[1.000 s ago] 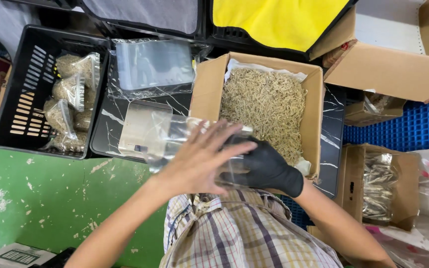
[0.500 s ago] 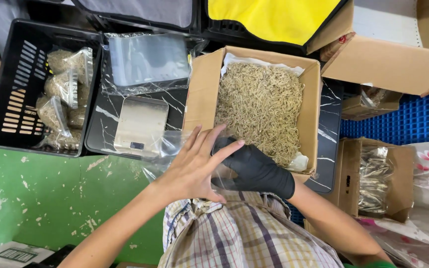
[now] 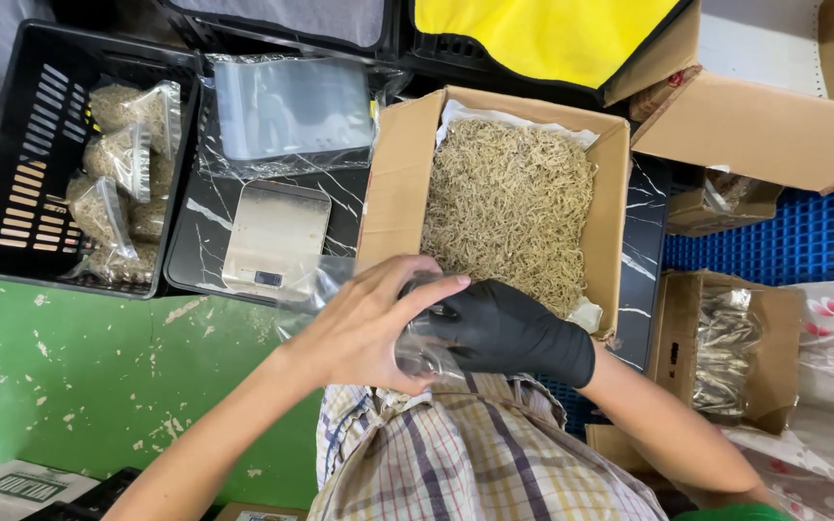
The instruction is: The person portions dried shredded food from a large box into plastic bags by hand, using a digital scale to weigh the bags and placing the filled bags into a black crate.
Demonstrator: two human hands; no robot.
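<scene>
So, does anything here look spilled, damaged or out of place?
Nothing looks spilled. Both hands, the bare left hand and the black-gloved right hand, hold a clear plastic bag in front of the cardboard box of dried fish. One oddity: the green floor has chipped, worn paint.

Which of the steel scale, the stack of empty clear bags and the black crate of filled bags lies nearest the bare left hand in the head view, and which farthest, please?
From the left hand:
1. Steel scale, just above and left of it on the dark marble top.
2. Stack of empty clear bags, behind the scale.
3. Black crate of filled bags, far left.
</scene>
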